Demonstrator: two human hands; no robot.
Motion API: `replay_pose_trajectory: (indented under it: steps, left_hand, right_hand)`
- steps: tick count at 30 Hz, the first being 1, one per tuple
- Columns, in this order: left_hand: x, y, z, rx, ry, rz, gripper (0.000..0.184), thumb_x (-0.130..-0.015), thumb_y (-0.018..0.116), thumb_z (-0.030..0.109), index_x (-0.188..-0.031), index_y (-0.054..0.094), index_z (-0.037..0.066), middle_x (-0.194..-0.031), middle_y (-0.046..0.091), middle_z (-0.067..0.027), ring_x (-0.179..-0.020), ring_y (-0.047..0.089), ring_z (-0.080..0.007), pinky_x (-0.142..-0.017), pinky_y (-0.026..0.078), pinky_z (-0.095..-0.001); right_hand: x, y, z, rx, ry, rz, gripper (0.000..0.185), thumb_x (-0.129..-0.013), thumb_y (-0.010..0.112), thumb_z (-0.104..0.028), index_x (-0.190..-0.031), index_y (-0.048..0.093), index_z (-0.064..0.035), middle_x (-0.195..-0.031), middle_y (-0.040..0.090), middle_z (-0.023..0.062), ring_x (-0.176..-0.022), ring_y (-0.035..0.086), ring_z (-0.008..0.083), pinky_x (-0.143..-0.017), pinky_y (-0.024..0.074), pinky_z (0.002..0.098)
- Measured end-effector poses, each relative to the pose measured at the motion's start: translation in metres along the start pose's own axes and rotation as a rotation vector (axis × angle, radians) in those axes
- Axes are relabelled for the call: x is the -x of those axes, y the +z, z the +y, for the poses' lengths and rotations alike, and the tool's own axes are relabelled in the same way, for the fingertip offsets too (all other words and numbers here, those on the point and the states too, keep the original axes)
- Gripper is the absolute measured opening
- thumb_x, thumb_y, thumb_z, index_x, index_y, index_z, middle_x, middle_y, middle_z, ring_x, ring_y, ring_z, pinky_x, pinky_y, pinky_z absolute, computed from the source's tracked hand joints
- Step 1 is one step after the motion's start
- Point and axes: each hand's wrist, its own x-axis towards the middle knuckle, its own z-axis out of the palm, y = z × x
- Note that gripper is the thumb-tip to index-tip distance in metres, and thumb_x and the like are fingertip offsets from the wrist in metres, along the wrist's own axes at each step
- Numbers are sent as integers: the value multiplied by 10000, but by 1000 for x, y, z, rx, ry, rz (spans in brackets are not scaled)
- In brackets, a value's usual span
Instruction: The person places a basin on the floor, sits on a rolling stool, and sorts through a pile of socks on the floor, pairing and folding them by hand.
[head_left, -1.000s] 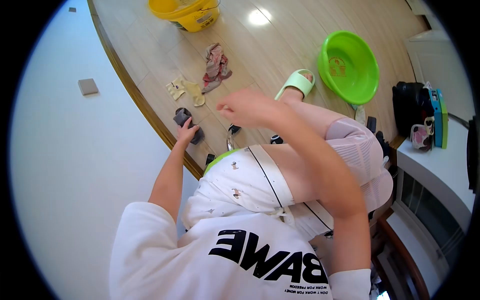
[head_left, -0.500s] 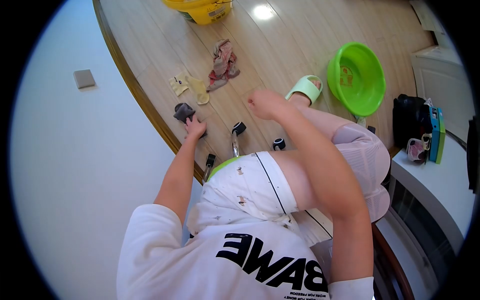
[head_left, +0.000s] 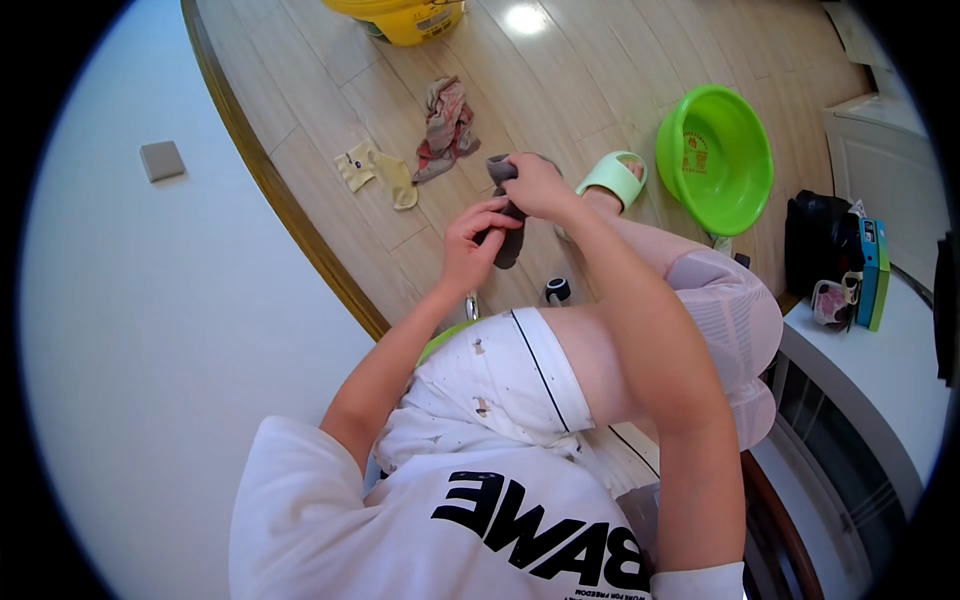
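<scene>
In front of me, above the floor, both hands are on a dark grey sock [head_left: 509, 246]. My right hand [head_left: 540, 187] is closed round its upper part, and some grey fabric shows on either side of the fingers. My left hand [head_left: 478, 240] pinches the sock lower down, fingers bent against the fabric. Whether it is one sock or two together, I cannot tell. Close by on the floor lie pale yellow socks [head_left: 396, 184] and a crumpled pink and grey cloth [head_left: 447, 128].
A yellow bucket [head_left: 415, 22] stands at the far edge. To the right are a light green slipper [head_left: 617, 180] on my foot and a bright green basin [head_left: 735, 180]. Black caster wheels [head_left: 558, 290] stick out beneath my seat. A white wall [head_left: 160, 330] runs along the left.
My left hand has lifted the grey sock off the floor by the wall and brought it right, to my other hand. The right hand has taken hold of it too.
</scene>
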Motion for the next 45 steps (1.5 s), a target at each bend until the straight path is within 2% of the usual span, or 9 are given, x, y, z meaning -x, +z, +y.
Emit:
replay_pose_trajectory:
  steps: [3,9,18,21,24,30,35,40,45]
  left_hand:
    - [-13,-15,-56,321,-298,76,137,-830,552,-20,-875,681,-5,-1012,671,-123,-946,631,-209,-829,482,-302]
    - [-19,-80,-201,-1147,-600,559,279,-752,651,152,-1027,651,103,-1012,582,-147,-963,567,-349,-841,487,-432]
    - [-17,-141,-213,-1240,-514,-182,228,-745,679,206,-890,692,31,-1032,601,-195,-999,592,-395,-860,494,-462]
    - [-20,-141,-192,-1141,-611,-193,236,-796,637,183,-914,669,-18,-1013,642,-220,-923,631,-417,-834,509,-469]
    - [-8,-139,-179,-877,-492,254,226,-840,587,163,-976,644,-8,-916,668,-196,-787,663,-351,-678,542,-432]
    - [8,-164,-166,377,-1043,704,250,-891,623,292,-1018,603,78,-842,612,-62,-618,557,-138,-422,402,-266]
    - [-12,-83,0,433,-861,40,220,-914,644,310,-1002,612,110,-927,618,7,-726,544,-61,-512,405,-232]
    - [-35,-18,49,436,-566,-392,174,-937,616,203,-1068,625,90,-949,628,9,-773,562,-74,-671,475,-243]
    - [-60,-33,-48,625,-666,23,170,-907,634,135,-1059,621,60,-889,613,-20,-770,582,-102,-705,506,-260]
  right_hand:
    - [5,-7,2,124,75,97,353,-775,656,-140,-1110,648,-30,-1104,661,231,-1053,629,378,-891,509,433]
    - [19,-25,-10,231,109,86,315,-787,614,-101,-1094,645,-39,-1082,671,210,-1038,634,372,-876,512,448]
    - [27,-31,0,223,50,107,291,-831,521,-105,-1097,626,-53,-1029,677,213,-980,635,392,-830,507,472]
    - [30,-37,-2,254,67,91,307,-822,547,-113,-1110,636,-57,-1071,674,196,-1020,632,371,-854,513,452]
    - [32,-42,-7,287,112,46,325,-810,595,-118,-1126,653,-63,-1138,666,175,-1084,627,341,-898,519,420]
    - [45,-43,-8,233,99,123,420,-828,605,-175,-1240,595,-96,-1162,653,184,-1086,620,355,-910,510,432]
    - [50,-22,13,141,-277,194,652,-773,729,-297,-1357,484,-140,-1139,662,176,-1039,627,367,-886,507,439]
    - [68,-18,10,76,-179,-116,533,-718,764,-322,-1187,620,-115,-1071,694,140,-985,647,349,-859,515,418]
    - [78,-37,22,218,-21,1,346,-723,700,-274,-1036,701,-128,-1018,709,119,-980,662,313,-826,531,422]
